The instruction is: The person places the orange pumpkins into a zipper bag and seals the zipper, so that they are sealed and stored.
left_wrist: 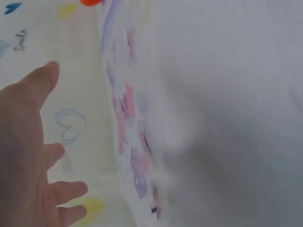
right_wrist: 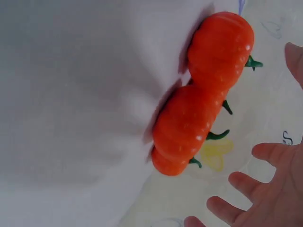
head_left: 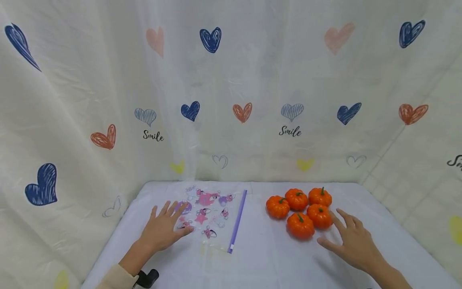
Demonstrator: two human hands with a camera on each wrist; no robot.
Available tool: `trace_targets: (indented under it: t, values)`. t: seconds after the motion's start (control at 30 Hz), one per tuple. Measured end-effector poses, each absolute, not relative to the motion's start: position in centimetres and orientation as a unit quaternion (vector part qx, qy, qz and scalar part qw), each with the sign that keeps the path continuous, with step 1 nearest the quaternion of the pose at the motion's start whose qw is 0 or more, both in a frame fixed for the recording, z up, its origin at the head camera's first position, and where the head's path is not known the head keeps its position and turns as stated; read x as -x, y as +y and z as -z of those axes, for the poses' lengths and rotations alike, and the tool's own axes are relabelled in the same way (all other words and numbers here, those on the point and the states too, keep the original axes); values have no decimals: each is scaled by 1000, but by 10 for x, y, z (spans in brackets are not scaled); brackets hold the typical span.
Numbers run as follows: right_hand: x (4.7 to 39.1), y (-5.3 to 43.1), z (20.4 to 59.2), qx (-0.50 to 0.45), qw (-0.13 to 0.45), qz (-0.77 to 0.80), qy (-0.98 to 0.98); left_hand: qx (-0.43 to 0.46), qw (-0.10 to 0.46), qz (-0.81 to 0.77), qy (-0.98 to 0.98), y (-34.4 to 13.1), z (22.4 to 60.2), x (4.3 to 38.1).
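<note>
A clear zip bag (head_left: 216, 237) printed with pink and purple figures lies flat on the table, its purple slider strip (head_left: 238, 220) on the right side. Above the bag's left edge hovers my left hand (head_left: 162, 228), fingers spread, holding nothing; the left wrist view shows it apart from the bag (left_wrist: 128, 118). Several small orange pumpkins (head_left: 300, 225) with green stems sit grouped on the right. My right hand (head_left: 353, 245) is beside them with spread fingers and grips nothing. In the right wrist view a gap separates its fingers (right_wrist: 244, 182) from the pumpkins (right_wrist: 182, 125).
A white cloth covers the table (head_left: 267, 269). Behind it and at both sides hangs a pale curtain (head_left: 260, 156) printed with hearts and the word "Smile". A black strap or device (head_left: 147, 278) is on the left wrist, by a beige sleeve (head_left: 117, 277).
</note>
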State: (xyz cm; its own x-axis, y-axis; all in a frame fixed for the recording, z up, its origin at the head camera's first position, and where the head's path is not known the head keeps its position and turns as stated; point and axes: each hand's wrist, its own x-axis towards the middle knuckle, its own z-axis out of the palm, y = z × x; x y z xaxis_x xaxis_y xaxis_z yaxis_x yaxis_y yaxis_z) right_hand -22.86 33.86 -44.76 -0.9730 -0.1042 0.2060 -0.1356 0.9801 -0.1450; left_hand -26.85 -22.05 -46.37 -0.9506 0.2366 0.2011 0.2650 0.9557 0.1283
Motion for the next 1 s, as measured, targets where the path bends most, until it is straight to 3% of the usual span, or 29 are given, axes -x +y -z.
trace_targets:
  t: [0.27,0.63,1.0]
  values:
    - [239,309,464,-72,120,-202,-969,159,123,188,-961,-170,480,273]
    - [251,290,480,-56,133,-261,-954,109,151,352,-917,-111,490,280]
    - [262,279,478,-10,67,-263,-962,78,81,373,-921,-66,496,295]
